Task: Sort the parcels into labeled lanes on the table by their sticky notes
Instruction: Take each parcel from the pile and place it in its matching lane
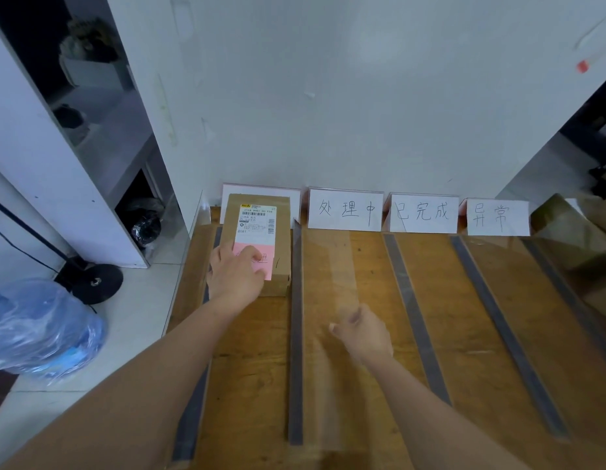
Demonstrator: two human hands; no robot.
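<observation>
The parcel (283,247) is a flat, rectangular box of plain brown cardboard; it lies face up on the wooden table (362,273), in the leftmost lane, at the lane's far end; a glossy white shipping label (255,222) with barcodes covers the far part of its top, and a pink sticky note (267,268), square and matte, sits on the near part with handwriting partly hidden.

The left hand (235,278) rests on the parcel's near-left corner; its fingers lie spread and nearly straight across the sticky note, curled round nothing.

Right of the parcel and nearer the camera, the right hand (362,334) hovers over the next lane; it is motion-blurred, its fingers loosely curled, thumb pointing toward the parcel, and it holds nothing.

Just beside the parcel's right edge runs a divider (296,334); it is a long, thin clear plastic wall on a grey strip; more such dividers lie farther right of the parcel, well apart, splitting the grainy, amber boards into lanes.

Directly behind the parcel stands a white card (294,203), its writing hidden; right of the parcel, along the same back line, stand three more stiff white cards, hand-lettered in black: 处理中 (345,210), 已完成 (423,212), 异常 (496,217).

Left of the parcel, down on the pale tiled floor, are a round black stand base (96,283) and a crinkled, translucent blue plastic bag (40,330).
</observation>
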